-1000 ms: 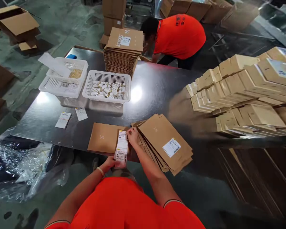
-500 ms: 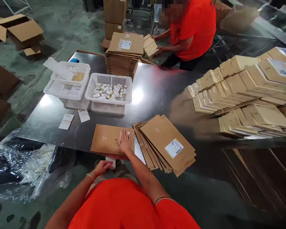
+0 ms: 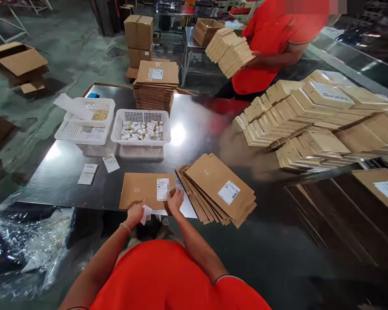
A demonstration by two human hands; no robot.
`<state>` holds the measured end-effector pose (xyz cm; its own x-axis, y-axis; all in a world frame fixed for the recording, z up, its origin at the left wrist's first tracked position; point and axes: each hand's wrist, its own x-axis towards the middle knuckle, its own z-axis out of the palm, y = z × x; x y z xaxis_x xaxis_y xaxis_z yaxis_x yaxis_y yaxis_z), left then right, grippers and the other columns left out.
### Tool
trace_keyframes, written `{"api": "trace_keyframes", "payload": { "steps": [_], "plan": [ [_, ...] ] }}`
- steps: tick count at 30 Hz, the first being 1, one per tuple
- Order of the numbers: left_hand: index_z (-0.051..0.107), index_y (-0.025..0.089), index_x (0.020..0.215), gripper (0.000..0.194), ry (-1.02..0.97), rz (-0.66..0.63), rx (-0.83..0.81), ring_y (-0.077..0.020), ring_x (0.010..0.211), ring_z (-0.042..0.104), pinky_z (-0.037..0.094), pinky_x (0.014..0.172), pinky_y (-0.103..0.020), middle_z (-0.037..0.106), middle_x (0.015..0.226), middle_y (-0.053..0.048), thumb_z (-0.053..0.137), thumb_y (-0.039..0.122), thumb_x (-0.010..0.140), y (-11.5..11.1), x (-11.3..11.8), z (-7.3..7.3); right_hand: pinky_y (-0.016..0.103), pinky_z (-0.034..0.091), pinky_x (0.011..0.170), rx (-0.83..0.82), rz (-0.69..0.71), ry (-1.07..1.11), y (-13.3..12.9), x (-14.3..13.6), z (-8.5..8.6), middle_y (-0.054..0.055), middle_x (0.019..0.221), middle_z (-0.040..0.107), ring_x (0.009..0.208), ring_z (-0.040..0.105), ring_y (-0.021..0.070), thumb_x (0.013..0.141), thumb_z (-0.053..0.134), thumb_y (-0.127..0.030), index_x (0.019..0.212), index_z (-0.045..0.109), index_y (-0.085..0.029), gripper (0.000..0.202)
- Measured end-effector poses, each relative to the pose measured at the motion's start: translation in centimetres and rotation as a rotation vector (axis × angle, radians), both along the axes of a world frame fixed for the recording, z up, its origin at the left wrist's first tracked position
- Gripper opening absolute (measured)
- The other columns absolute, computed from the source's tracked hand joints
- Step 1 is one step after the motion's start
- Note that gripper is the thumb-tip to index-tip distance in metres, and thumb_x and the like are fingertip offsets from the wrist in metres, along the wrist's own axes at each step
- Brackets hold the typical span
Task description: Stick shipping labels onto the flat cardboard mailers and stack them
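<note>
The flat kraft carton (image 3: 145, 190) lies at the near edge of the tabletop (image 3: 67, 172), right in front of me, and both my hands sit on its near edge. My right hand (image 3: 175, 201) rests with fingers spread on the carton's near right corner, just below the white barcode label (image 3: 162, 189) stuck on its face; it presses rather than grips. My left hand (image 3: 136, 214) is at the near left part of the edge, its fingers closed on a small white scrap of paper (image 3: 146, 214). The carton is smooth brown cardboard, rectangular, with a small pale logo; the tabletop is dark, glossy metal with glare spots. Just to the right of the carton lies a fanned stack of flat cartons (image 3: 218, 189), the top one bearing its own white label; I cannot count the pieces. To the left, well apart, lie two small white slips (image 3: 98, 168). Farther back stand two white perforated plastic baskets (image 3: 116, 125), side by side, one holding small white and gold pieces, and behind them a tall stack of flat cartons (image 3: 155, 88). On the right are heaps of folded tan boxes (image 3: 310, 120), and a person in an orange shirt (image 3: 271, 47) carries another armful.
</note>
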<state>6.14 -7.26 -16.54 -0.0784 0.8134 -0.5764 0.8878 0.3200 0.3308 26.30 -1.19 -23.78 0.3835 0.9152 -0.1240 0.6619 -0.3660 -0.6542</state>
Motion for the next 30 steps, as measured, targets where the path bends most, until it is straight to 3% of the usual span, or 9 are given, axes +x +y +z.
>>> {"api": "trace_keyframes", "payload": {
  "steps": [5,10,14,16,18,21,25,28,30],
  "plan": [
    [0.066,0.016,0.152,0.054,-0.201,-0.014,0.095,-0.0314,0.127,0.073,0.055,0.107,-0.04,0.079,0.133,-0.018,0.056,0.021,0.099,-0.1,-0.9,0.1,0.036,0.053,0.083,0.062,-0.082,0.293,1.8,2.4,3.2,0.008,0.099,0.073,0.09,0.068,0.0264,0.079,0.061,-0.029,0.118,0.061,-0.02,0.04],
    [0.086,0.013,0.108,0.048,-0.897,0.127,0.179,-0.0347,0.11,0.075,0.058,0.102,-0.045,0.084,0.114,-0.016,0.074,0.053,0.085,-1.3,-0.9,-0.4,0.037,0.056,0.083,0.392,-0.406,0.361,2.2,16.7,6.7,0.004,0.09,0.071,0.086,0.068,0.0242,0.077,0.063,-0.045,0.115,0.059,-0.021,0.045],
    [0.081,0.014,0.113,0.053,-1.029,0.154,0.054,-0.0236,0.087,0.071,0.057,0.084,-0.034,0.081,0.097,-0.008,0.09,0.039,0.068,-1.9,1.0,0.7,0.05,0.056,0.092,0.369,-0.577,0.114,0.5,25.0,9.7,0.018,0.109,0.072,0.105,0.068,0.0336,0.077,0.067,-0.044,0.119,0.065,-0.017,0.05],
    [0.076,0.016,0.122,0.062,-1.111,0.185,0.029,-0.0195,0.084,0.069,0.054,0.08,-0.029,0.079,0.096,-0.005,0.092,0.03,0.064,-1.5,2.2,1.4,0.054,0.053,0.098,0.349,-0.446,0.01,-0.9,23.3,10.2,0.025,0.124,0.069,0.116,0.064,0.0378,0.075,0.07,-0.039,0.118,0.07,-0.015,0.05],
    [0.074,0.016,0.121,0.061,-1.192,0.25,0.059,-0.0184,0.086,0.068,0.053,0.08,-0.027,0.077,0.096,-0.004,0.092,0.03,0.064,-0.5,3.2,1.9,0.049,0.055,0.094,0.287,-0.102,0.105,-2.7,18.1,9.7,0.021,0.123,0.071,0.112,0.065,0.0353,0.073,0.073,-0.04,0.11,0.074,-0.018,0.043],
    [0.068,0.017,0.124,0.075,-1.25,0.395,0.095,-0.0182,0.081,0.067,0.054,0.077,-0.028,0.074,0.093,-0.003,0.097,0.038,0.058,2.0,3.9,2.0,0.037,0.056,0.077,0.002,0.525,0.708,-5.2,8.0,7.4,0.009,0.096,0.076,0.084,0.067,0.0253,0.063,0.083,-0.045,0.095,0.078,-0.019,0.042],
    [0.055,0.016,0.143,0.087,-1.111,0.651,0.113,-0.0165,0.07,0.065,0.053,0.068,-0.028,0.071,0.087,-0.003,0.085,0.062,0.075,4.6,3.8,1.4,0.027,0.045,0.057,-0.102,0.362,0.927,-6.5,1.0,5.2,-0.003,0.058,0.055,0.056,0.05,0.0145,0.065,0.078,-0.055,0.067,0.061,-0.022,0.037],
    [0.036,0.016,0.16,0.089,-1.099,0.695,0.089,-0.0193,0.075,0.071,0.057,0.072,-0.032,0.075,0.1,-0.008,0.06,0.07,0.094,3.9,4.2,1.1,0.025,0.043,0.052,0.003,0.165,0.904,-5.3,1.0,5.7,-0.007,0.057,0.051,0.052,0.046,0.0138,0.066,0.077,-0.054,0.08,0.058,-0.025,0.037],
    [0.044,0.017,0.157,0.093,-1.136,0.626,0.055,-0.0212,0.082,0.074,0.059,0.077,-0.034,0.078,0.106,-0.01,0.078,0.065,0.084,2.6,4.8,0.8,0.025,0.043,0.051,0.039,0.146,0.87,-4.1,1.7,6.5,-0.008,0.057,0.05,0.053,0.047,0.0144,0.067,0.076,-0.055,0.086,0.058,-0.026,0.039]
  ]
}}
